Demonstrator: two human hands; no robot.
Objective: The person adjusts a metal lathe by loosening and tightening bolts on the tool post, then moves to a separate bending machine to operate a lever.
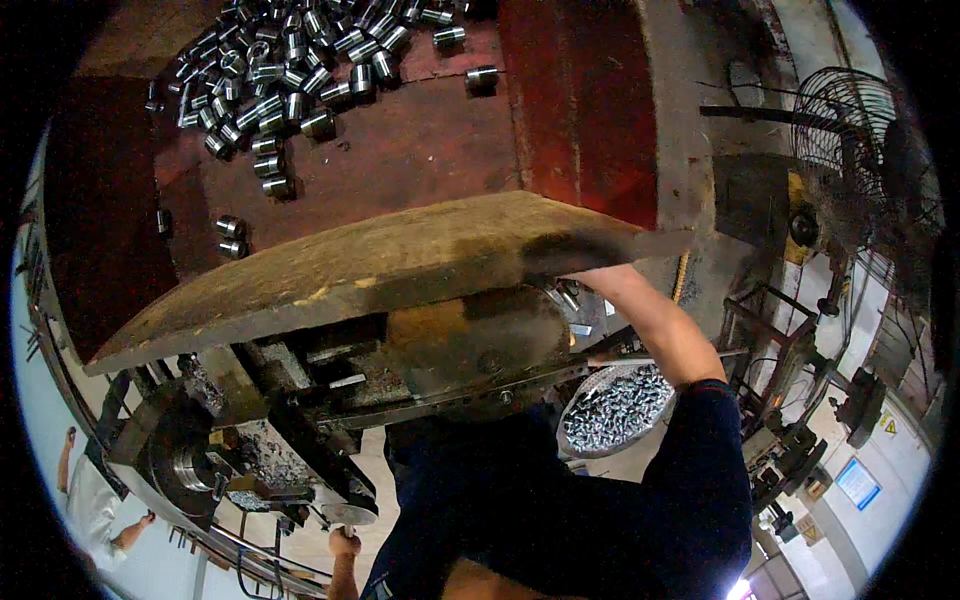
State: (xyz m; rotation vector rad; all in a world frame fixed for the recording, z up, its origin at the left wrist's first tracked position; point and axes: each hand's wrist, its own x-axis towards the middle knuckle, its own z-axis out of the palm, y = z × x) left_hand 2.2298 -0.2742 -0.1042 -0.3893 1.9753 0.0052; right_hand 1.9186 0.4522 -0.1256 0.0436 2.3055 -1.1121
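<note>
L fingers round handwheel hdl | R forearm nr wd board

Metalworking workshop: lathe-like machine with round chuck, metal chips, heaped metal sleeves, wire-guarded fan.

We see a small, pale metal handle sticking out toward the near side from a round grey wheel at the near left, with the left hand's fingers wrapped about it. Across the middle we see a long, worn, yellow-brown wooden board, stained dark toward its right end, where the right hand is too dark and blurred for us to tell whether it touches the wood. Just near of that end, a few small silvery pieces lie close together, partly hidden.
</note>
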